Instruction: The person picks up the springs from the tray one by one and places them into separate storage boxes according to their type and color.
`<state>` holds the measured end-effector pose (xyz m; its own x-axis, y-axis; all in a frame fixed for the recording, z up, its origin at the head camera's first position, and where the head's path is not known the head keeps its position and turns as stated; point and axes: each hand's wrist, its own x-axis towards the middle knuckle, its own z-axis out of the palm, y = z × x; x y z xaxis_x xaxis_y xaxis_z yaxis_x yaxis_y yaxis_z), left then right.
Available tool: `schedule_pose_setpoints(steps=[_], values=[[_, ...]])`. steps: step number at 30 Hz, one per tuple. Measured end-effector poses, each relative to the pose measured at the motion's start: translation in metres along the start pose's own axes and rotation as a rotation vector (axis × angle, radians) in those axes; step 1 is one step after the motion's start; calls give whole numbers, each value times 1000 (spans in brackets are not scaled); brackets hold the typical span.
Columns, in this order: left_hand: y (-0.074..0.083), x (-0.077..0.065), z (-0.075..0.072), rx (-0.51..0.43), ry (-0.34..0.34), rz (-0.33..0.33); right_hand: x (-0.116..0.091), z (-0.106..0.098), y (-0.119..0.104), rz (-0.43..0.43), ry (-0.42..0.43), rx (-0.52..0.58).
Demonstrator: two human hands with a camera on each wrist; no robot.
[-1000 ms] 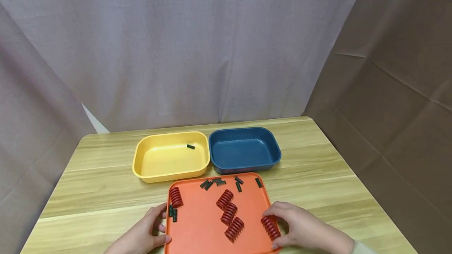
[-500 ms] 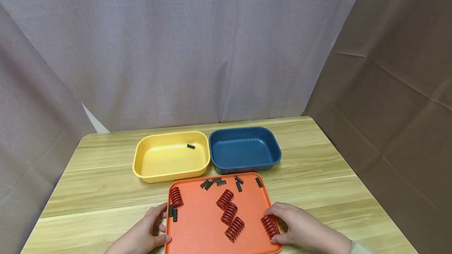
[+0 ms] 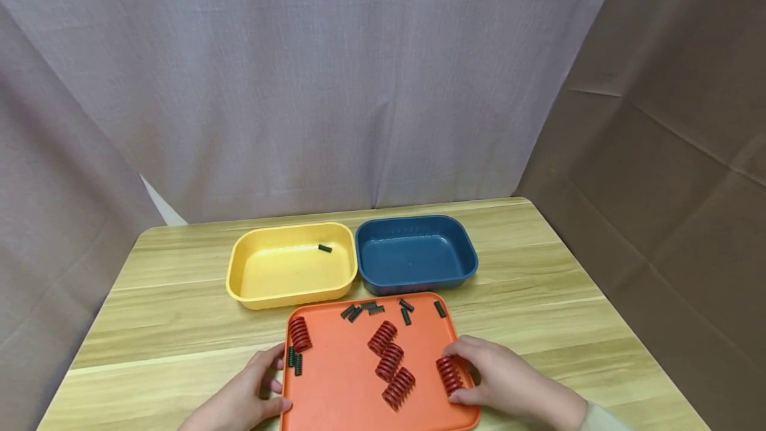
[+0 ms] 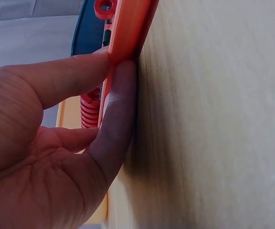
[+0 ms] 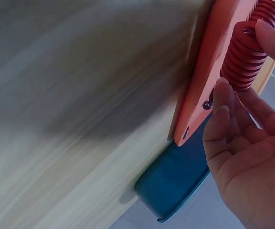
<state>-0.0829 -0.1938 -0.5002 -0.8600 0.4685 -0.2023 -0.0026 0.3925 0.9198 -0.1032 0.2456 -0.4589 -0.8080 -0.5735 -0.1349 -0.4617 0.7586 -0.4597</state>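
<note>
An orange tray (image 3: 338, 388) lies at the table's front, its left rim pinched by my left hand (image 3: 242, 394). The left wrist view shows the thumb (image 4: 73, 76) on the rim and a finger (image 4: 112, 119) along the side. Over the tray's right side, my right hand (image 3: 499, 378) holds a thick red coil spring (image 3: 449, 376) by its two ends between thumb and fingers. Three more red springs (image 3: 389, 362) lie in a slanting row mid-tray. Another red spring (image 3: 300, 334) sits by the left rim, with two small dark green springs (image 3: 298, 364) just below it.
Several small dark springs (image 3: 405, 316) are scattered along the tray's far edge. Behind the tray stand a yellow bin (image 3: 281, 271), holding one small dark spring (image 3: 324, 248), and a blue bin (image 3: 413, 261) to its right. Grey curtains (image 3: 359, 85) enclose the table.
My right hand has shifted slightly left and away from me, carrying the red spring off the tray's right rim. The left hand stays on the tray's rim.
</note>
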Motion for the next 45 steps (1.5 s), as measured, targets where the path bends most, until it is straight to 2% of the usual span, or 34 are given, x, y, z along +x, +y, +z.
schedule_pose_setpoints(steps=[6, 14, 21, 25, 29, 34, 39, 45], values=[[1, 0, 0, 0, 1, -1, 9, -8, -1, -17, 98, 20], [2, -1, 1, 8, 9, 7, 29, -25, -5, 29, 253, 31], [2, -1, 2, 9, 12, 9, 55, -39, -6, -12, 412, 53], [2, -1, 2, 13, 9, 10, 67, -45, -6, 25, 482, 83], [2, -1, 2, 16, 4, 11, 77, -47, -4, 104, 541, 106], [1, -1, 2, 18, 4, 14, 92, -46, 2, 177, 590, 127], [2, -1, 2, 2, 1, 0, 107, -45, 10, 206, 619, 137], [2, -1, 2, 22, 5, -14, 125, -42, 19, 237, 593, 95]])
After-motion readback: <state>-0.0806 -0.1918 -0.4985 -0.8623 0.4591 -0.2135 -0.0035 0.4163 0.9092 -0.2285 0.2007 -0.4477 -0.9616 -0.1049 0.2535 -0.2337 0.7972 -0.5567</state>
